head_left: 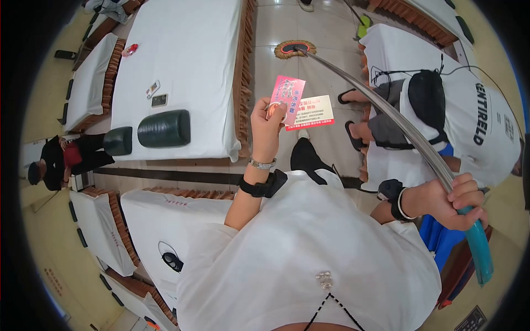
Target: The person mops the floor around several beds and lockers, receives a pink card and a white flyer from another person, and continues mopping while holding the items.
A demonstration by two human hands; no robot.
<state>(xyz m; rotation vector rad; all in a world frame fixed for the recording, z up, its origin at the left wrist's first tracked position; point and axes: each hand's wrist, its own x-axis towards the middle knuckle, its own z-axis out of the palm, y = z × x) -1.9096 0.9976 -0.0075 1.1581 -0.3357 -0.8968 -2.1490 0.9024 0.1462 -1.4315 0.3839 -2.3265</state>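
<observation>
My left hand [269,128] is closed on two printed cards in front of my chest. One is a pink card [289,88], standing nearly upright under my thumb. The other is a cream and red card [314,113], fanned out to the right behind it. My right hand [462,204] wraps around the teal grip [479,248] of a dust mop. From there the mop's long metal handle [395,107] runs forward to the brown-fringed mop head [295,49], which rests on the tiled floor. Both my wrists wear black straps with small devices.
A white-covered bed [182,66] with a dark green pillow [164,128] and two phones lies to the left. At the right, a seated person in a white shirt [488,118] has a black bag [425,94]. Another person [69,154] stands far left. A green dustpan [364,26] is ahead.
</observation>
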